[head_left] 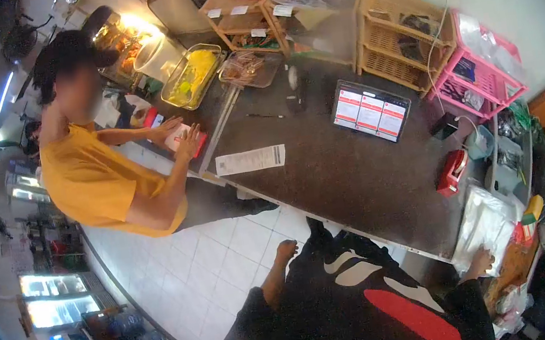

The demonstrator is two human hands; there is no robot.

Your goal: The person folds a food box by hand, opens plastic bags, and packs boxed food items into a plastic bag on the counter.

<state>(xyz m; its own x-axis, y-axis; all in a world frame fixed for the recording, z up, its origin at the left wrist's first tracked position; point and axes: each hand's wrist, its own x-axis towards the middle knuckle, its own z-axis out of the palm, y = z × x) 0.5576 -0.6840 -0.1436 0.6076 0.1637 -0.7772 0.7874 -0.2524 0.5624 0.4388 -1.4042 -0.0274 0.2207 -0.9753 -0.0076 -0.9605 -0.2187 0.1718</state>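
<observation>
My left hand hangs beside my body over the tiled floor, off the counter's front edge, its fingers curled with nothing visible in them. At the counter's right corner, my right hand is on a stack of white plastic bags, its fingers bent at the lower edge of the stack. A red tape dispenser stands just behind the bags. Farther left on the counter lie a printed paper slip and a tablet with a lit screen.
At left, a person in a yellow shirt has both hands on a red and white packet. Behind stand a tray of yellow food, wooden racks and a pink basket. A pen lies on the counter.
</observation>
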